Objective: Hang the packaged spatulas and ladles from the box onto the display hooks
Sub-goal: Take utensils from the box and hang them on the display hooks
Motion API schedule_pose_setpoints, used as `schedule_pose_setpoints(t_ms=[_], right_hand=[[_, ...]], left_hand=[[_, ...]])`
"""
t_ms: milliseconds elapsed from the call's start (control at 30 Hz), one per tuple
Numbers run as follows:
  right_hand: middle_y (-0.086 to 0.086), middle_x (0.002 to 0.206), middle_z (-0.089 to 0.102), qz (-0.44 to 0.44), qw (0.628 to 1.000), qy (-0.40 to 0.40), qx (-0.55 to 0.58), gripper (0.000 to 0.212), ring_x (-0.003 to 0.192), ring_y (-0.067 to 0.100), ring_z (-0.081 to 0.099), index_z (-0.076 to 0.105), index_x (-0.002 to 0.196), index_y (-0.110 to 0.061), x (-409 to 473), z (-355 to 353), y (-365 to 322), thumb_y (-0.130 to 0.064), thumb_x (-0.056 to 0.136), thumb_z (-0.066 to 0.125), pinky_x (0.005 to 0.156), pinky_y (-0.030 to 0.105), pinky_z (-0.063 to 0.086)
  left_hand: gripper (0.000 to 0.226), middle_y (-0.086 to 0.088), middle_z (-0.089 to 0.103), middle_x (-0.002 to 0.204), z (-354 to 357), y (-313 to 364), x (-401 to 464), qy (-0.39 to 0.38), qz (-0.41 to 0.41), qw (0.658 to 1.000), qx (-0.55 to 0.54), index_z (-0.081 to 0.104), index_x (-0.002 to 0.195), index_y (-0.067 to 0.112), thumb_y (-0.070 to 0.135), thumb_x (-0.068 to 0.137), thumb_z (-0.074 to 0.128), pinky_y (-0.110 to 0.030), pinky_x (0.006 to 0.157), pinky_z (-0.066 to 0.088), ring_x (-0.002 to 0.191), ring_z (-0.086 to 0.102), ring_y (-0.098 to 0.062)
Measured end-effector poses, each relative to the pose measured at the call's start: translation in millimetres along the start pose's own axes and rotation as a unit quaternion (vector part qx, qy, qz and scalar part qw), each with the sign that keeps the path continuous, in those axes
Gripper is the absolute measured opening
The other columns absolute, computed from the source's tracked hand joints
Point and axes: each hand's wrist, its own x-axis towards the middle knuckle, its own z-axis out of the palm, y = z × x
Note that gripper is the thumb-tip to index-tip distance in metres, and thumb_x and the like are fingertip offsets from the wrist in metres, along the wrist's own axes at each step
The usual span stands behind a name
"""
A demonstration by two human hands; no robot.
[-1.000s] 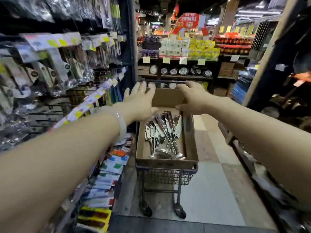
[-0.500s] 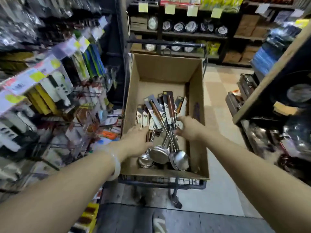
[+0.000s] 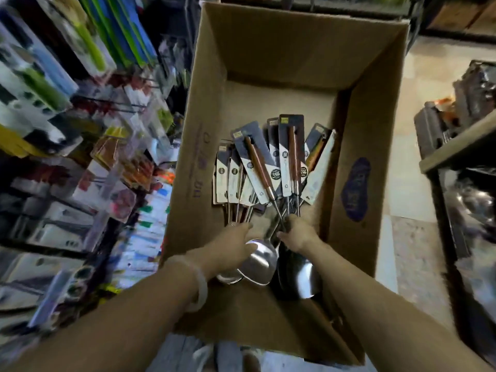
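Observation:
An open cardboard box (image 3: 357, 135) fills the middle of the view. Inside it lies a fanned pile of packaged spatulas and ladles (image 3: 271, 167) with wooden handles on dark and white cards, their steel heads (image 3: 259, 260) toward me. My left hand (image 3: 232, 247) reaches into the box, fingers resting on the metal shafts and a steel head on the left side of the pile. My right hand (image 3: 296, 234) is curled around the thin shafts of the utensils at the pile's right side.
Display hooks with hanging packaged kitchenware (image 3: 67, 108) crowd the left side, blurred. A wooden shelf (image 3: 456, 146) with dark metal goods stands at the right. Tiled floor (image 3: 410, 200) shows to the right of the box.
My view has dropped and closed in on the box. Both hands moved from the box's far rim down onto the utensils, and the right hand has closed around the shafts.

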Motion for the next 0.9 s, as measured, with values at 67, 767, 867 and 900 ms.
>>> schedule_pose_setpoints(t_ms=[67,767,867,900], right_hand=[[0.017,0.116,0.06,0.008,0.999,0.023,-0.023,0.025,0.109,0.034,0.057,0.053,0.111,-0.007,12.3,6.4,0.6,-0.02,0.09,0.054,0.09,0.036,0.045],[-0.003,0.058,0.047,-0.151,0.959,0.175,0.165,0.039,0.061,0.018,0.047,0.042,0.054,-0.024,-16.3,-81.9,-56.1,-0.027,0.085,0.065,0.064,0.028,0.038],[-0.006,0.054,0.042,-0.163,0.951,0.173,0.199,0.041,0.052,0.007,0.039,0.04,0.052,-0.023,-22.5,-88.6,-69.1,-0.027,0.082,0.068,0.054,0.025,0.032],[-0.006,0.052,0.041,-0.168,0.949,0.172,0.203,0.042,0.051,0.007,0.037,0.04,0.052,-0.022,-23.3,-89.1,-70.9,-0.026,0.082,0.069,0.052,0.024,0.031]], left_hand=[[0.053,-0.013,0.035,0.146,2.7,-6.0,12.2,0.001,-0.005,1.0,-0.013,0.03,0.142,0.012,0.028,0.094,0.047,-0.025,0.105,0.03,0.134,0.035,-0.024],[0.029,-0.015,0.064,0.111,-12.3,46.9,25.7,0.12,0.083,0.944,-0.296,0.053,0.118,0.008,0.008,0.089,0.055,-0.034,0.095,0.043,0.103,0.059,-0.023],[0.006,-0.019,0.059,0.076,-14.8,52.4,29.3,0.198,0.076,0.915,-0.344,0.055,0.083,0.009,0.007,0.088,0.054,-0.042,0.074,0.046,0.074,0.053,-0.028],[0.008,-0.023,0.059,0.077,-14.8,51.5,29.9,0.213,0.071,0.908,-0.354,0.055,0.08,0.005,0.006,0.089,0.053,-0.042,0.073,0.046,0.074,0.054,-0.03]])
